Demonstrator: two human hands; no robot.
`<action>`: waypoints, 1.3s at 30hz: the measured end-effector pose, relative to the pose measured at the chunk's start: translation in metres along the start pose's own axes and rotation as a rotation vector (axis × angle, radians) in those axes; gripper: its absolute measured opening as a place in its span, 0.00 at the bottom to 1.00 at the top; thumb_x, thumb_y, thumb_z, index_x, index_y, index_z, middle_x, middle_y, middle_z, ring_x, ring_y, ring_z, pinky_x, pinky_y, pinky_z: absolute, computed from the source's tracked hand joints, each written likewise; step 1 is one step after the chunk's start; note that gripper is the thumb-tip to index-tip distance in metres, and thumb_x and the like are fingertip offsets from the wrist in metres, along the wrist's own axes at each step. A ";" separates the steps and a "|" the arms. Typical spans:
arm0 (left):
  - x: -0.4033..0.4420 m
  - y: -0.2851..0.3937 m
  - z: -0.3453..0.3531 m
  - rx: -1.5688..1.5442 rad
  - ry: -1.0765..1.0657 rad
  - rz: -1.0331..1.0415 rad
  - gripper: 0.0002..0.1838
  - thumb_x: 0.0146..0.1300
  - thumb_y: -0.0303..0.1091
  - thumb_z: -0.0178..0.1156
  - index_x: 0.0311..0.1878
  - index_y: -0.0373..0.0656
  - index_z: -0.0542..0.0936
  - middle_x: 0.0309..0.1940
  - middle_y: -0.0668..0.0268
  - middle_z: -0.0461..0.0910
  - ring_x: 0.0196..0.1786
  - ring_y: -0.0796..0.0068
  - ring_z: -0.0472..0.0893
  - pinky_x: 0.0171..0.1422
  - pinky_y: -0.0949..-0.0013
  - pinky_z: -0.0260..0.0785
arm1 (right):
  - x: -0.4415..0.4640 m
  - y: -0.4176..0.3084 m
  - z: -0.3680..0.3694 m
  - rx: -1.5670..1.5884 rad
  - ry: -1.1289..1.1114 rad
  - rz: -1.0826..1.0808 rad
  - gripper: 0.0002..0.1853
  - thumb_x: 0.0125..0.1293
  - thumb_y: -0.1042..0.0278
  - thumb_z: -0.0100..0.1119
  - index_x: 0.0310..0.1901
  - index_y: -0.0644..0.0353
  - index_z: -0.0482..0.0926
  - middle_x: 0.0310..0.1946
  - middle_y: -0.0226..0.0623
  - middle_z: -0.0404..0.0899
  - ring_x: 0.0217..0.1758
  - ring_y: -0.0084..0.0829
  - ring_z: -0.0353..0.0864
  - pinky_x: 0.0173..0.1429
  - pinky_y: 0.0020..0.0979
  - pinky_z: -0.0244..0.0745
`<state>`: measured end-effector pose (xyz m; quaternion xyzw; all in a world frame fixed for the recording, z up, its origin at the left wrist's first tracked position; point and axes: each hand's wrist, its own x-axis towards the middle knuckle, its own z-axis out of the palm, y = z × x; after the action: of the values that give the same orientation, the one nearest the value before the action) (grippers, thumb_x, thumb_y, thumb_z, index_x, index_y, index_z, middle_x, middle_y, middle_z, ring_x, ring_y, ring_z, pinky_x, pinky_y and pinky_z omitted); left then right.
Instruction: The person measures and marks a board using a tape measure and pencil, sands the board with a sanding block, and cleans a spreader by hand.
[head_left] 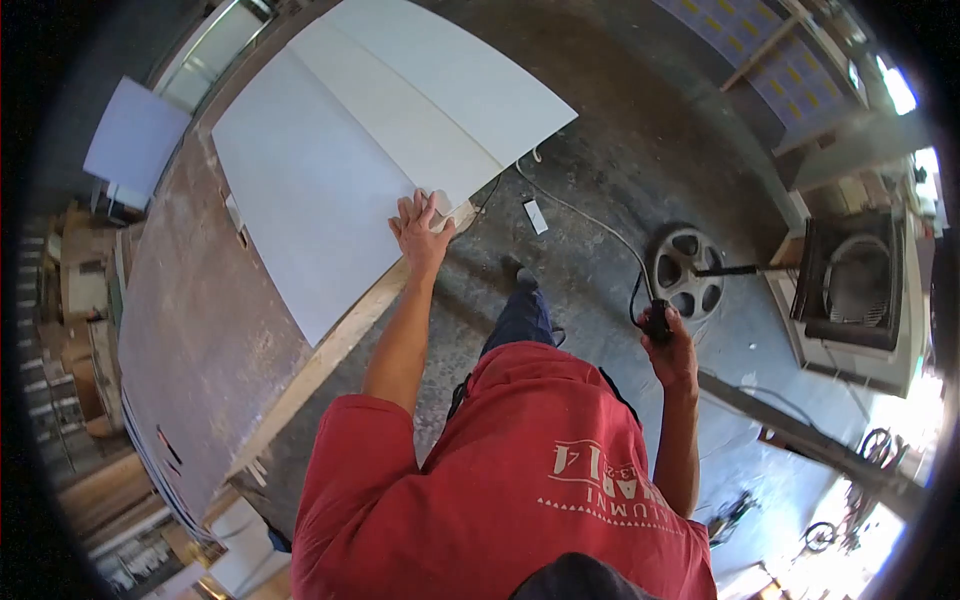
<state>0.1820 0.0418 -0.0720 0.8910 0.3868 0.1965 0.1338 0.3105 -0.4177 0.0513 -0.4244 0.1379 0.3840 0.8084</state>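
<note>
My left hand [422, 232] lies with spread fingers at the corner of a white sheet [300, 170] on the workbench. Its fingertips touch or nearly touch a small pale rounded piece [441, 203], whose kind I cannot make out. Over on the right, my right hand [672, 352] is wrapped around a black cable connector [656, 320], partly hidden by the fingers. A light-coloured cable [590, 222] runs from that connector back toward the sheet's corner. A narrower cream strip [385, 95] lies along the middle of the white sheets.
The workbench [210, 330] has a worn brown top and a wooden edge. A pedestal fan [855, 280] stands to the right on a round spoked base [688, 270]. A small white rectangular object [535, 217] lies on the floor. Bicycles [820, 537] stand far right.
</note>
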 end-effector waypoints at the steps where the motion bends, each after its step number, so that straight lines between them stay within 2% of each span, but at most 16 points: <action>1: 0.001 0.001 -0.001 0.006 0.006 -0.028 0.34 0.53 0.47 0.70 0.66 0.61 0.76 0.72 0.68 0.68 0.78 0.50 0.57 0.79 0.36 0.41 | 0.016 -0.007 0.001 -0.018 -0.012 0.020 0.20 0.68 0.61 0.62 0.57 0.59 0.74 0.45 0.39 0.80 0.48 0.34 0.83 0.41 0.33 0.84; 4: 0.002 0.006 0.002 0.004 0.018 -0.104 0.30 0.54 0.46 0.69 0.64 0.61 0.79 0.70 0.72 0.71 0.77 0.55 0.58 0.80 0.39 0.41 | 0.060 -0.023 0.002 0.029 -0.065 0.078 0.20 0.74 0.55 0.53 0.56 0.63 0.74 0.48 0.42 0.81 0.51 0.40 0.83 0.42 0.35 0.86; 5: 0.001 0.006 0.002 -0.015 0.053 -0.070 0.30 0.55 0.47 0.69 0.64 0.62 0.79 0.69 0.73 0.72 0.77 0.56 0.59 0.80 0.40 0.41 | 0.071 -0.028 0.005 0.031 -0.062 0.101 0.22 0.75 0.53 0.50 0.57 0.64 0.74 0.49 0.43 0.81 0.53 0.41 0.82 0.45 0.37 0.85; 10: 0.001 0.009 -0.002 -0.026 0.092 -0.048 0.29 0.57 0.48 0.68 0.64 0.62 0.79 0.68 0.74 0.74 0.77 0.57 0.60 0.80 0.43 0.42 | 0.116 -0.045 0.018 0.048 -0.001 0.193 0.23 0.74 0.52 0.54 0.59 0.64 0.73 0.53 0.43 0.80 0.54 0.41 0.82 0.47 0.38 0.84; 12: 0.003 0.010 -0.004 0.024 0.037 -0.060 0.29 0.57 0.48 0.68 0.64 0.63 0.78 0.68 0.74 0.73 0.77 0.58 0.60 0.81 0.44 0.43 | 0.130 -0.051 0.022 0.021 0.009 0.234 0.23 0.73 0.53 0.55 0.59 0.63 0.73 0.52 0.43 0.80 0.55 0.39 0.82 0.48 0.37 0.84; 13: 0.005 0.010 -0.005 0.031 0.037 -0.073 0.29 0.57 0.48 0.68 0.64 0.63 0.78 0.68 0.74 0.73 0.77 0.58 0.60 0.81 0.44 0.43 | 0.142 -0.053 0.017 -0.013 -0.044 0.240 0.22 0.73 0.53 0.56 0.58 0.62 0.73 0.52 0.42 0.81 0.54 0.37 0.82 0.48 0.34 0.83; 16: 0.005 0.013 -0.009 0.013 0.008 -0.098 0.29 0.56 0.47 0.68 0.64 0.62 0.78 0.67 0.76 0.74 0.77 0.60 0.59 0.81 0.44 0.41 | 0.170 -0.059 0.022 -0.061 -0.073 0.301 0.22 0.73 0.52 0.56 0.58 0.62 0.73 0.51 0.41 0.81 0.52 0.36 0.82 0.48 0.33 0.81; 23: 0.004 0.012 -0.013 -0.058 -0.026 -0.142 0.28 0.58 0.47 0.68 0.64 0.63 0.79 0.68 0.79 0.73 0.79 0.63 0.56 0.83 0.47 0.37 | 0.229 -0.066 0.071 -0.255 -0.103 0.438 0.20 0.73 0.53 0.56 0.58 0.58 0.74 0.49 0.37 0.82 0.52 0.34 0.82 0.48 0.33 0.80; 26: 0.003 0.011 -0.015 -0.062 -0.048 -0.148 0.27 0.59 0.46 0.68 0.64 0.62 0.79 0.68 0.79 0.72 0.79 0.63 0.55 0.83 0.46 0.37 | 0.249 -0.059 0.086 -0.429 -0.175 0.475 0.18 0.72 0.55 0.57 0.56 0.58 0.75 0.47 0.37 0.82 0.51 0.32 0.82 0.47 0.30 0.80; 27: 0.003 0.011 -0.015 -0.066 -0.066 -0.139 0.26 0.60 0.45 0.68 0.64 0.61 0.79 0.68 0.79 0.72 0.80 0.63 0.54 0.83 0.46 0.37 | 0.253 -0.055 0.092 -0.710 -0.325 0.332 0.18 0.72 0.56 0.57 0.55 0.58 0.75 0.46 0.36 0.82 0.49 0.31 0.82 0.45 0.28 0.79; 29: 0.003 0.012 -0.014 -0.052 -0.056 -0.146 0.26 0.61 0.45 0.67 0.64 0.61 0.79 0.68 0.79 0.72 0.79 0.64 0.54 0.83 0.45 0.37 | 0.257 -0.049 0.109 -0.990 -0.490 0.180 0.17 0.71 0.56 0.58 0.53 0.59 0.75 0.44 0.35 0.82 0.48 0.29 0.82 0.43 0.27 0.79; 31: 0.003 0.017 -0.014 -0.039 -0.049 -0.147 0.25 0.62 0.44 0.67 0.64 0.61 0.79 0.68 0.79 0.72 0.79 0.64 0.55 0.82 0.44 0.37 | 0.248 -0.047 0.151 -0.947 -0.418 0.366 0.16 0.71 0.57 0.59 0.51 0.58 0.75 0.41 0.32 0.82 0.45 0.26 0.83 0.39 0.25 0.75; 35: 0.001 0.021 -0.014 -0.072 -0.029 -0.162 0.25 0.63 0.42 0.65 0.65 0.60 0.78 0.69 0.78 0.72 0.79 0.63 0.55 0.82 0.43 0.39 | 0.258 -0.028 0.180 -1.040 -0.543 0.402 0.16 0.71 0.56 0.58 0.51 0.58 0.75 0.41 0.33 0.83 0.44 0.26 0.83 0.37 0.25 0.73; 39: 0.000 0.026 -0.013 -0.052 -0.021 -0.182 0.26 0.65 0.41 0.64 0.67 0.60 0.76 0.69 0.76 0.72 0.79 0.60 0.56 0.81 0.42 0.40 | 0.255 -0.015 0.192 -0.931 -0.576 0.579 0.17 0.73 0.53 0.55 0.53 0.58 0.74 0.42 0.36 0.83 0.44 0.27 0.84 0.38 0.27 0.75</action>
<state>0.1929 0.0252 -0.0506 0.8503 0.4597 0.1843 0.1783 0.4722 -0.1423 0.0351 -0.5570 -0.1584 0.7068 0.4063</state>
